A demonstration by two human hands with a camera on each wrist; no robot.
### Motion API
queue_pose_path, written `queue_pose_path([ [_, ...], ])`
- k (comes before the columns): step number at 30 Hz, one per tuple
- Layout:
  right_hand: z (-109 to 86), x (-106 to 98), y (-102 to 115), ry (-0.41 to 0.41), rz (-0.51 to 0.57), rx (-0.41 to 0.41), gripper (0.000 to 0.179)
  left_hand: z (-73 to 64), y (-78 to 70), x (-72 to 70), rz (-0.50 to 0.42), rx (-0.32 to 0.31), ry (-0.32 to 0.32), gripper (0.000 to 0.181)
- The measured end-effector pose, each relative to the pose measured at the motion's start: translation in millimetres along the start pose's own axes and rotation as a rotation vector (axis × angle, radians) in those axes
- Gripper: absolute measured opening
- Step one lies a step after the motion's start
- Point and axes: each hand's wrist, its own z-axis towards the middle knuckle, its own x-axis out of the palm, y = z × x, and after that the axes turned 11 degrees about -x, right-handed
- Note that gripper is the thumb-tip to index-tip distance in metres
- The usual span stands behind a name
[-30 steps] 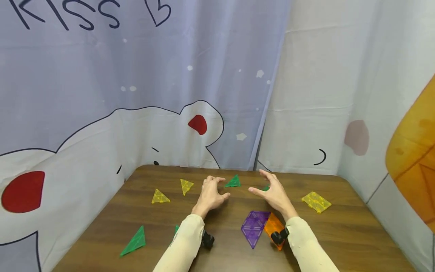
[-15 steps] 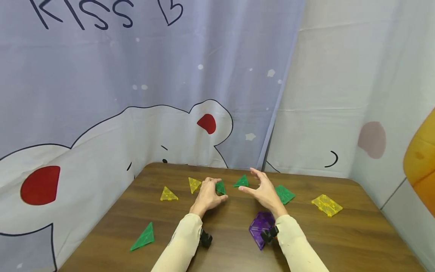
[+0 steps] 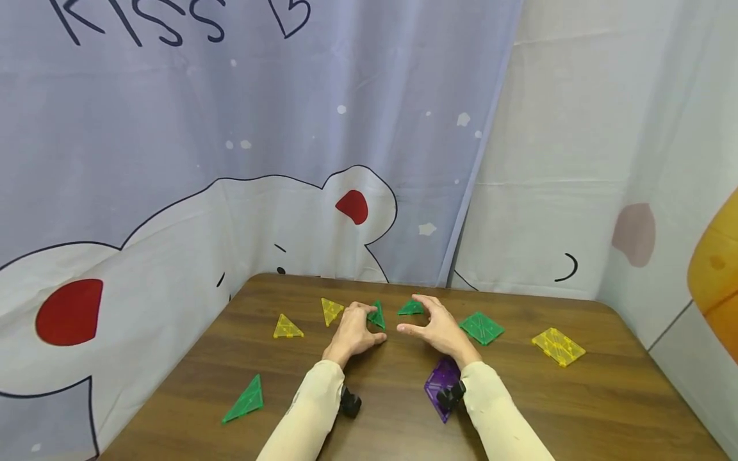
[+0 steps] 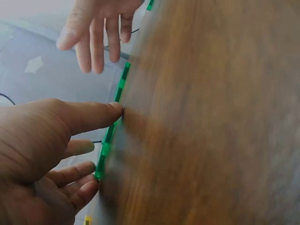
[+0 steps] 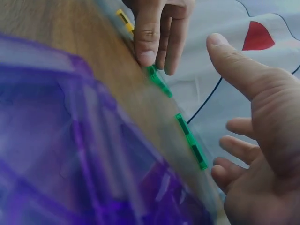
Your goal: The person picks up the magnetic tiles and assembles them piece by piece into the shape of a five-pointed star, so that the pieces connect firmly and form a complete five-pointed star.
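Observation:
My left hand (image 3: 352,334) is low over the table's far middle, thumb and fingers spread. Beside its fingertips is a green triangular magnetic tile (image 3: 377,316); whether they touch it I cannot tell. My right hand (image 3: 441,331) faces it with thumb and fingers apart, nothing held. Its fingers are close to a second green triangle tile (image 3: 410,308), partly covered by them. Under the right wrist is a purple tile shape (image 3: 439,379), partly hidden. That purple shape (image 5: 108,154) fills the lower left of the right wrist view. In the left wrist view, green tile edges (image 4: 123,82) appear between the hands.
Two yellow triangle tiles (image 3: 286,327) are at the left back. A green triangle (image 3: 246,401) lies nearer on the left. To the right are a green diamond shape (image 3: 482,328) and a yellow one (image 3: 558,346). A printed curtain (image 3: 323,128) hangs behind the wooden table (image 3: 553,410).
My right hand has moved left toward the green triangles, uncovering the green diamond. My left hand has shifted slightly left, exposing a green triangle. The orange tile is now hidden. The head view has turned left.

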Motion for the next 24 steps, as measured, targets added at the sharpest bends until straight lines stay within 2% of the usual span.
queue_pose_path([
  [4, -1.8, 1, -1, 0.068, -0.046, 0.008, 0.091, -0.6, -0.6, -0.1, -0.002, -0.008, 0.016, 0.065],
  [8, -3.4, 2, -3, 0.094, -0.089, 0.011, 0.082, -0.9, -0.9, 0.6, 0.007, -0.012, 0.013, 0.06],
  [15, -3.3, 0, -4, 0.067, -0.165, -0.032, 0.052, -1.3, -2.4, 2.6, -0.019, 0.032, -0.029, 0.051],
  [21, -5.2, 1, -5, 0.024, -0.141, 0.039, 0.038, -1.4, -7.4, 6.0, -0.044, 0.02, -0.044, 0.039],
  [24, -5.5, 2, -7, 0.011, -0.146, 0.04, 0.034, -1.1, -10.4, 8.3, -0.037, 0.012, -0.044, 0.035],
])
